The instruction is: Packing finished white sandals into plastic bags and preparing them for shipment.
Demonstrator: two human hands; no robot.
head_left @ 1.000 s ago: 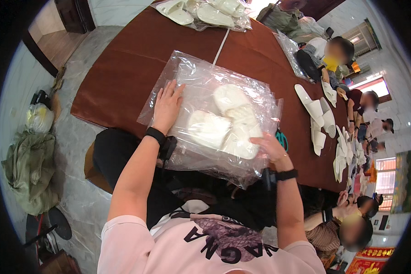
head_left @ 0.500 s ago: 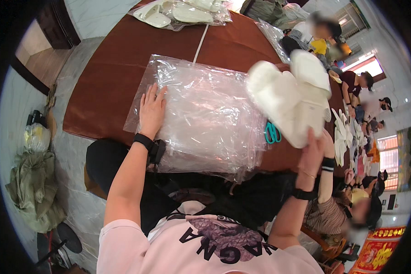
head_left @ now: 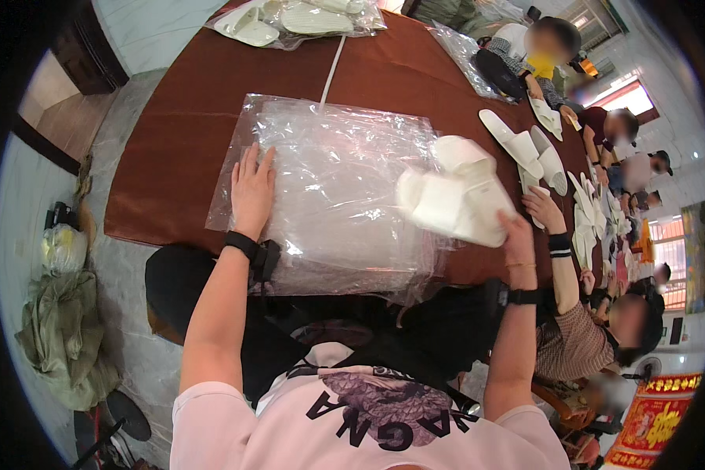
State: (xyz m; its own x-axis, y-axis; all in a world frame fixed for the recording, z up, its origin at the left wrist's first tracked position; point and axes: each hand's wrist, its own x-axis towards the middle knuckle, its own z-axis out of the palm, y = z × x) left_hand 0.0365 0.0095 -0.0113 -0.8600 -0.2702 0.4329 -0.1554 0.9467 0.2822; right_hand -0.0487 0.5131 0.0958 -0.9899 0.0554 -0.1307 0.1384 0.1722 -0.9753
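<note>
A stack of clear plastic bags [head_left: 345,196] lies on the brown tabletop in front of me. My left hand [head_left: 253,188] rests flat on the stack's left side, fingers spread. At the stack's right edge, my right hand [head_left: 517,239] grips a pair of white slippers [head_left: 466,200] by one end. The pair is held together above the bags and looks slightly blurred. How my right fingers wrap round the far side is partly hidden.
More white slippers [head_left: 517,145] lie on the brown table [head_left: 188,133] to the right, where a co-worker's hand [head_left: 544,210] reaches in. Bagged slippers [head_left: 313,19] sit at the far edge. Several people work along the right. A green sack [head_left: 63,337] stands on the floor at left.
My right hand has brought the slippers left and lower, over the bags' right edge. Loose slippers behind them now show, and the co-worker's hand is over these. My left hand stays on the bags.
</note>
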